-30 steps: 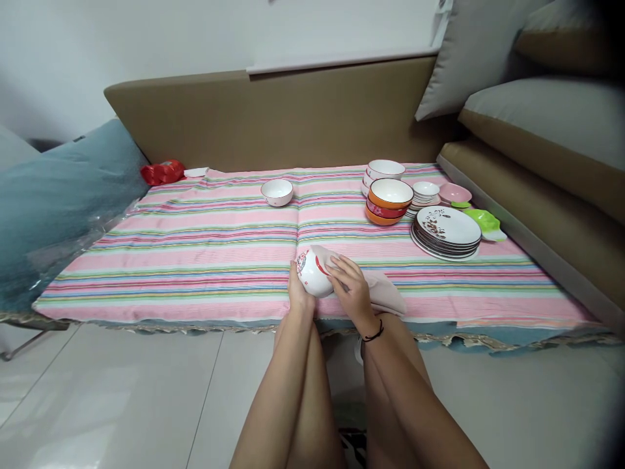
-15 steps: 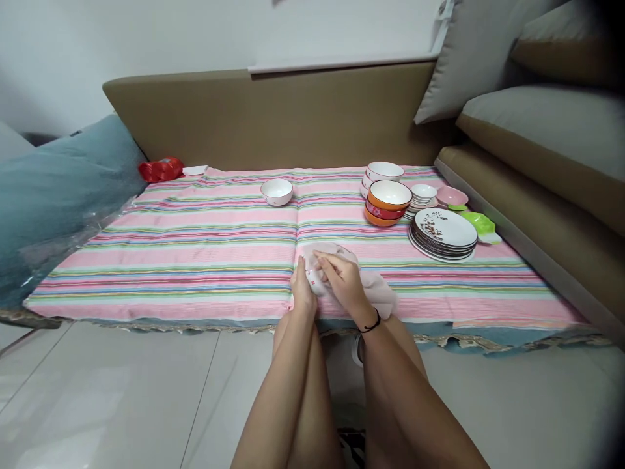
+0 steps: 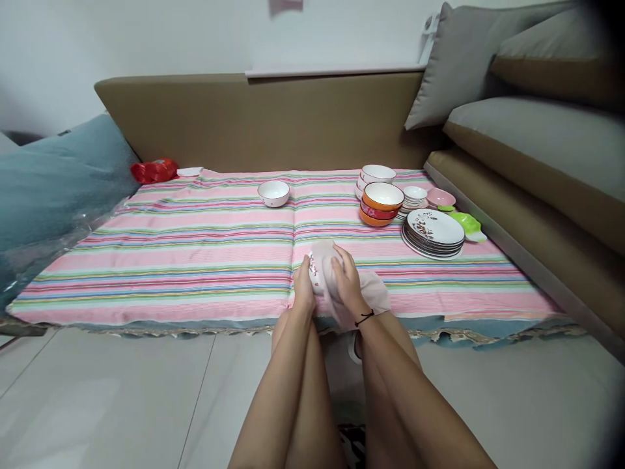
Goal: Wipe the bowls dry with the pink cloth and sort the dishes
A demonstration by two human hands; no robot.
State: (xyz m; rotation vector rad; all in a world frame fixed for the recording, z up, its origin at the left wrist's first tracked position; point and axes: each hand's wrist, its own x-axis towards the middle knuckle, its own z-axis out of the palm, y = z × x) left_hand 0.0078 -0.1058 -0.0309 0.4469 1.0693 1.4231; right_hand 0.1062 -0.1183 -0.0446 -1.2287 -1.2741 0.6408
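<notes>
A white bowl (image 3: pixel 315 277) with a red floral pattern is held on its side above my knees, at the near edge of the striped cloth. My left hand (image 3: pixel 303 284) grips its left side. Against its right side my right hand (image 3: pixel 346 277) is closed on a pale pinkish cloth (image 3: pixel 374 290), pressing it to the bowl. The cloth covers much of the bowl, and its loose end hangs down to the right over my leg.
A lone white bowl (image 3: pixel 274 193) stands farther back on the striped cover (image 3: pixel 219 247). To the right are stacked orange and red bowls (image 3: pixel 379 213), a stack of plates (image 3: pixel 434 228), small dishes (image 3: pixel 415 193) and a green leaf-shaped dish (image 3: pixel 466 223). A red plastic bundle (image 3: pixel 155 171) lies at the far left.
The bowl has been turned so more of its patterned outside shows. My right hand and the cloth have gone from its inside to its outer right side. The view has shifted slightly.
</notes>
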